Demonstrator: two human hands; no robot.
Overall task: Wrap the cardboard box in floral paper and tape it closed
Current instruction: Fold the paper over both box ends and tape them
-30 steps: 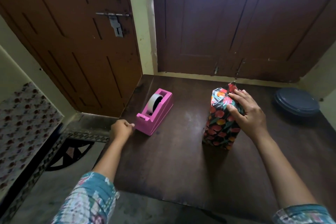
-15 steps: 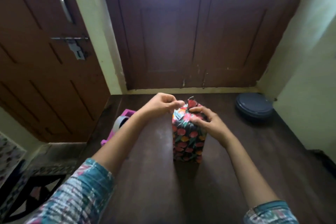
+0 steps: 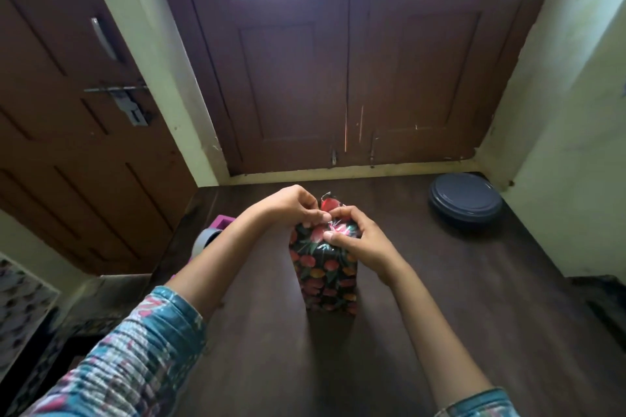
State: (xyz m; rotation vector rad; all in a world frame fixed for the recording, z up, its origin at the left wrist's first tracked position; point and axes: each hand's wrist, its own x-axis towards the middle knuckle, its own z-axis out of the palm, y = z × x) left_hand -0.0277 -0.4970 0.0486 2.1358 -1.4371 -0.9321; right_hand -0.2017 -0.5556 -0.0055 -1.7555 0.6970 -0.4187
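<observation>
Two hands on it? the desk asks.

Me: Yes. On my feed the left hand (image 3: 294, 205) pinches the paper at the top of the wrapped box (image 3: 327, 278), with its fingers curled together. The right hand (image 3: 359, 240) is curled over the top's right side, thumb pressing down on the paper.

Desk: Which way does it stand?

Me: Upright, long axis vertical, on the table (image 3: 457, 315). It's about midway between the left and right edges and toward the far edge. The frame cuts off the near edge. A paper flap (image 3: 330, 202) sticks up at the far side of the top.

Desk: Any writing?

Me: I make out only the flower print. Something shiny glints between the fingertips, and I cannot tell what it is. The hands hide most of the top face. The left forearm covers most of the pink tape dispenser (image 3: 222, 222) at the left edge. A dark round lid (image 3: 465, 201) lies near the far right corner.
</observation>
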